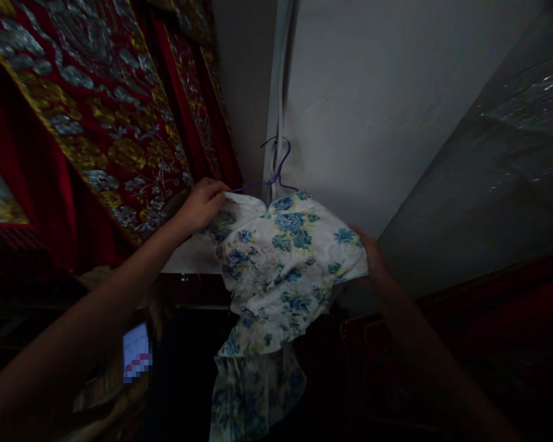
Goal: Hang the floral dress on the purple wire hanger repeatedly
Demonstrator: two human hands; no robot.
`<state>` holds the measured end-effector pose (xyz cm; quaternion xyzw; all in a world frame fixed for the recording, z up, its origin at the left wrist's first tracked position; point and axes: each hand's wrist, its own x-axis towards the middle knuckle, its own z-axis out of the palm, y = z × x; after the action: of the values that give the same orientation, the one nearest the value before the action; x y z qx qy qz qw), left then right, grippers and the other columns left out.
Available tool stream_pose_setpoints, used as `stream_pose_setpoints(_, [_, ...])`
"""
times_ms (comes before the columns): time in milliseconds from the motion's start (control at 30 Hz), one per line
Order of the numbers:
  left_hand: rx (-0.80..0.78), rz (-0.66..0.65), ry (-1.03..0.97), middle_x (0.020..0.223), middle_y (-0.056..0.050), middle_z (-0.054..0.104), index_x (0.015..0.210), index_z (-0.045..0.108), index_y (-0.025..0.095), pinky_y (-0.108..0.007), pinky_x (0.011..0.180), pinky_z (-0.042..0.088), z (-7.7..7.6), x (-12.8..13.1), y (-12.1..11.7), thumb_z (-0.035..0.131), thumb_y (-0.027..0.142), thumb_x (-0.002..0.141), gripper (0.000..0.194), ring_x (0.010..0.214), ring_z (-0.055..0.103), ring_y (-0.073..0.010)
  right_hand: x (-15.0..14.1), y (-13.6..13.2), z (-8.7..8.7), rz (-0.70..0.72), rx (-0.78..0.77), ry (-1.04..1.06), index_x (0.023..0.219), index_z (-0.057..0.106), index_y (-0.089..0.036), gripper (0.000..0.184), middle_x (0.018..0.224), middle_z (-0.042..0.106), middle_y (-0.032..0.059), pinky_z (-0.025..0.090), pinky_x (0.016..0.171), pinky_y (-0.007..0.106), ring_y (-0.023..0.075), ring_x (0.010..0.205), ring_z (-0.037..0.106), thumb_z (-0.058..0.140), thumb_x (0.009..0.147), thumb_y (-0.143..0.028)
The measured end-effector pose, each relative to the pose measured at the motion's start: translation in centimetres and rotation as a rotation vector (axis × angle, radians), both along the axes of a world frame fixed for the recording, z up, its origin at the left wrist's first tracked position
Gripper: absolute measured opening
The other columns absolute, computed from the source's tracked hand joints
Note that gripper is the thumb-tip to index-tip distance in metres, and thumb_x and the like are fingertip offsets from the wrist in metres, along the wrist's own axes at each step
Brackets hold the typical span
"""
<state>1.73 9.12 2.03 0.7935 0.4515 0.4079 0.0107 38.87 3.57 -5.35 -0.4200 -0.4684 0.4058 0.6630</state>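
A white dress (299, 270) with blue flowers and a ruffled lower part hangs on a purple hanger (281, 166). The hanger's hook is caught at a pale strip or cord (279, 92) on the wall. At the left shoulder of the garment, my left hand (205, 202) is closed on the cloth beside the hanger's arm. My right hand (371, 248) grips the edge of the right sleeve, which is pulled out to the side; most of its fingers are behind the fabric.
Red cloth with gold and silver embroidery (105, 116) hangs at the left. A shiny plastic-like sheet (502, 166) covers the right side. Low on the left, another person's lit phone (136, 347) shows beneath my arm. A dark red chair-like frame (364, 334) stands low at the right.
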Motion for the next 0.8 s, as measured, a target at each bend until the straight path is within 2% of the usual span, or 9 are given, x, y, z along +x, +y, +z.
stream_pose_setpoints(133, [-0.096,-0.042,-0.096,0.093,-0.005,0.070,0.102,0.069,0.016,-0.034,0.083,0.051,-0.5,1.0,-0.8,0.044,0.018,0.084,0.030,0.088,0.064,-0.0220,1.5,-2.2,2.2,-0.010,-0.051,-0.119,0.072,0.070,-0.021,0.047,0.062,0.066,0.0026,0.049,0.048,0.030,0.0206,0.061,0.065,0.069,0.075,-0.069])
stream_pose_setpoints(233, [0.109,-0.020,-0.194,0.108,-0.008,0.069,0.114,0.066,0.016,-0.035,0.091,0.050,0.4,2.8,-0.9,0.050,0.021,0.089,0.030,0.101,0.063,-0.0225,0.2,-3.8,4.5,-0.038,-0.006,-0.186,0.076,0.070,-0.021,0.032,0.063,0.066,-0.0003,0.045,0.044,0.026,0.0157,0.052,0.060,0.081,0.071,-0.051])
stream_pose_setpoints(333, [0.333,0.037,-0.261,0.120,-0.011,0.065,0.116,0.065,0.017,-0.039,0.104,0.045,1.8,4.3,-1.6,0.062,0.029,0.089,0.030,0.116,0.058,-0.0253,-1.7,-5.3,6.0,-0.159,0.067,-0.002,0.077,0.068,-0.024,0.025,0.062,0.065,-0.0001,0.048,0.044,0.028,0.0172,0.051,0.060,0.078,0.073,-0.046])
stream_pose_setpoints(400, [0.314,-0.026,-0.330,0.120,-0.010,0.066,0.112,0.066,0.019,-0.039,0.104,0.045,2.5,5.3,-2.8,0.061,0.033,0.091,0.026,0.116,0.059,-0.0245,-2.8,-6.8,6.0,-0.242,0.108,0.076,0.077,0.066,-0.025,0.020,0.063,0.064,-0.0007,0.048,0.045,0.028,0.0176,0.053,0.061,0.078,0.074,-0.042])
stream_pose_setpoints(500, [0.016,-0.266,-0.498,0.117,-0.008,0.070,0.111,0.068,0.019,-0.039,0.102,0.047,2.7,6.8,-5.5,0.055,0.039,0.096,0.027,0.113,0.063,-0.0226,-4.8,-10.2,4.9,-0.184,0.202,-0.066,0.080,0.066,-0.024,0.017,0.064,0.060,-0.0028,0.044,0.043,0.024,0.0138,0.052,0.055,0.074,0.081,-0.039])
stream_pose_setpoints(600, [-0.410,-0.433,-0.730,0.112,-0.009,0.072,0.105,0.071,0.017,-0.036,0.098,0.049,2.4,7.5,-8.8,0.061,0.039,0.094,0.026,0.109,0.065,-0.0217,-7.4,-13.4,3.4,0.280,0.341,-0.507,0.099,0.070,-0.021,0.025,0.072,0.065,-0.0010,0.048,0.054,0.024,0.0139,0.061,0.059,0.072,0.086,-0.041])
stream_pose_setpoints(700, [-0.801,-0.449,-0.931,0.094,-0.007,0.072,0.100,0.072,0.015,-0.028,0.080,0.054,1.9,6.3,-11.9,0.076,0.026,0.082,0.022,0.088,0.068,-0.0172,-9.2,-14.2,2.1,0.767,0.423,-0.843,0.127,0.064,-0.019,0.047,0.101,0.074,0.0065,0.055,0.076,0.029,0.0186,0.086,0.069,0.072,0.088,-0.045])
stream_pose_setpoints(767, [-0.952,-0.423,-0.952,0.078,-0.002,0.066,0.102,0.072,0.014,-0.022,0.063,0.051,1.6,4.6,-13.6,0.079,0.022,0.078,0.026,0.065,0.061,-0.0103,-9.3,-12.9,1.4,0.870,0.461,-0.902,0.129,0.064,-0.019,0.042,0.112,0.073,0.0089,0.054,0.083,0.030,0.0192,0.098,0.070,0.068,0.094,-0.042])
stream_pose_setpoints(800, [-0.990,-0.410,-0.923,0.070,0.002,0.060,0.104,0.072,0.015,-0.019,0.054,0.046,1.4,3.6,-14.3,0.078,0.024,0.080,0.026,0.054,0.053,-0.0073,-9.1,-11.9,1.2,0.812,0.487,-0.880,0.125,0.066,-0.019,0.034,0.111,0.073,0.0087,0.054,0.084,0.029,0.0184,0.098,0.069,0.065,0.096,-0.038])
